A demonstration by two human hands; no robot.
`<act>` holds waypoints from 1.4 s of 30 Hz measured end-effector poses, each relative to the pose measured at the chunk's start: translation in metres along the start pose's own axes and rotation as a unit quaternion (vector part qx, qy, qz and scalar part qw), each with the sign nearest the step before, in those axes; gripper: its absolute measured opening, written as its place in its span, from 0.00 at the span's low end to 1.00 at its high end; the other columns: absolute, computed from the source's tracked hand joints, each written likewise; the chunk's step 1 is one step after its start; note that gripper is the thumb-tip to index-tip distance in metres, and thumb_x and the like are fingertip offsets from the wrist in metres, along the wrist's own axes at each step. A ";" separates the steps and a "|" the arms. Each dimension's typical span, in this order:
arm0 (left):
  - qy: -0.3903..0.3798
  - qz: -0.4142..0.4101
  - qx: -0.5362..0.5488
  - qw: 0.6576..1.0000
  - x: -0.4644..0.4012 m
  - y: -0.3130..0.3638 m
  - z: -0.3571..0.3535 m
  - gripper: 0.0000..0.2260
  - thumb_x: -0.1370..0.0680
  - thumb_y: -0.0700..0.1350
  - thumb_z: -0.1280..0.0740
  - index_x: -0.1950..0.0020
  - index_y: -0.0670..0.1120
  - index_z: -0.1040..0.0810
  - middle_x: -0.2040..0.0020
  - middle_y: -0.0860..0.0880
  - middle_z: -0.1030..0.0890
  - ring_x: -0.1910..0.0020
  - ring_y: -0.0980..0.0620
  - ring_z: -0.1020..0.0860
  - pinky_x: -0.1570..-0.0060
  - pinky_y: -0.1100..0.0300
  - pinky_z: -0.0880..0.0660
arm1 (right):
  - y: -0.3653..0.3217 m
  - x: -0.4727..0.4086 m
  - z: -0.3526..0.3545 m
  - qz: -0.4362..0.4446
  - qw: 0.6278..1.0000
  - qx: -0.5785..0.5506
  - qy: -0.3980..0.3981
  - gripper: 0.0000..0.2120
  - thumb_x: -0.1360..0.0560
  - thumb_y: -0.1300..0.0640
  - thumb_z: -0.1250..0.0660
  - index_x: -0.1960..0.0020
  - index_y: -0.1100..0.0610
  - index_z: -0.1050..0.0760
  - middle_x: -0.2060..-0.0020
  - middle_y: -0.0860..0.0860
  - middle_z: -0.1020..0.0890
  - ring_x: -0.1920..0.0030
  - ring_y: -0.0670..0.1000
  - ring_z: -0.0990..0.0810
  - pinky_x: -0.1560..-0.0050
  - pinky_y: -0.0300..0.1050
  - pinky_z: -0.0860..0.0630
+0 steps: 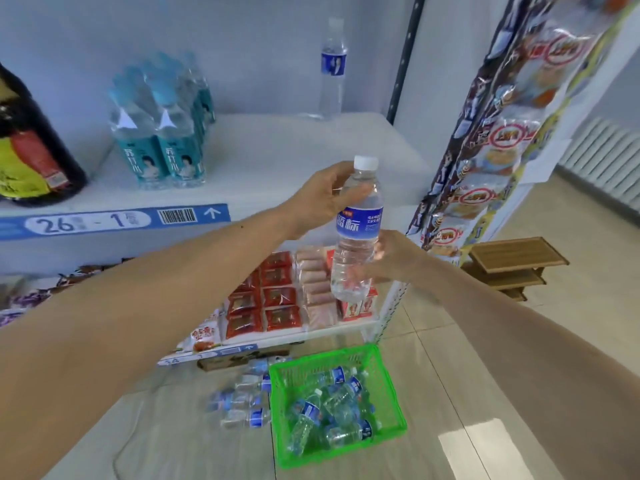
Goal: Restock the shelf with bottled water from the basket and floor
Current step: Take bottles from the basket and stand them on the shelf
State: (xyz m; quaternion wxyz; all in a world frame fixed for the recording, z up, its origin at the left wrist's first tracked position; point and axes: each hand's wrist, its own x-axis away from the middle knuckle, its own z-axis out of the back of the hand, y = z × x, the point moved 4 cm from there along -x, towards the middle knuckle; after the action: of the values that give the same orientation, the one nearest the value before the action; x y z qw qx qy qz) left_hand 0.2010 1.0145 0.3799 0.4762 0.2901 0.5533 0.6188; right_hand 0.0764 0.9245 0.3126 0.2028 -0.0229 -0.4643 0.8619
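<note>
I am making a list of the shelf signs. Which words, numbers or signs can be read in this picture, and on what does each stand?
"26 - 1", a barcode and an up arrow: blue shelf tag.
Large white Chinese characters, partly hidden: blue label of the held bottle, gripped by both hands.
Chinese characters, too blurred to read: teal water pack.
Red-ringed logos, too blurred: hanging snack bags.
Lower shelf tag: too blurred.

The bottle (356, 230) you hold is clear ribbed plastic, glossy, with a smooth white cap and a shiny blue film label. Your basket (388, 382) is bright green plastic mesh (slightly shiny along the rim). The shelf (277, 161) looks like matt white painted board. You can see glossy plastic wrap on the teal bottle pack (162, 133), a slatted wooden stool (516, 258), and smooth floor tiles (450, 358) with a faint sheen.
</note>
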 end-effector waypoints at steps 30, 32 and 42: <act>0.136 -0.035 0.054 0.989 -0.203 0.046 0.085 0.03 0.20 0.49 0.38 0.47 0.55 0.28 0.51 0.54 0.19 0.57 0.63 0.18 0.59 0.70 0.24 | -0.054 -0.198 0.137 0.078 0.984 -0.023 0.157 0.27 0.32 0.54 0.24 0.37 0.53 0.31 0.47 0.47 0.21 0.45 0.52 0.22 0.49 0.45 0.25; 0.164 -0.013 0.014 0.986 -0.218 0.038 0.088 0.06 0.20 0.52 0.38 0.45 0.53 0.27 0.54 0.57 0.20 0.60 0.66 0.20 0.63 0.73 0.27 | -0.043 -0.215 0.144 0.061 0.978 -0.031 0.195 0.26 0.32 0.54 0.24 0.38 0.54 0.30 0.48 0.47 0.21 0.47 0.52 0.21 0.50 0.44 0.27; 0.206 0.165 -0.200 0.943 -0.255 -0.047 0.119 0.23 0.23 0.59 0.38 0.33 0.48 0.32 0.37 0.51 0.28 0.45 0.51 0.28 0.51 0.59 0.31 | -0.014 -0.282 0.172 0.035 0.955 -0.059 0.288 0.30 0.32 0.58 0.25 0.35 0.57 0.33 0.44 0.53 0.22 0.46 0.55 0.23 0.52 0.43 0.32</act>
State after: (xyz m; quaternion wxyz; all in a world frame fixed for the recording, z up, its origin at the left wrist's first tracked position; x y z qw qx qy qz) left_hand 0.4157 0.8277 0.4042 0.2908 0.1422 0.4485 0.8331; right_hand 0.3000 0.6910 0.3799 0.2959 -0.2982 -0.4348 0.7965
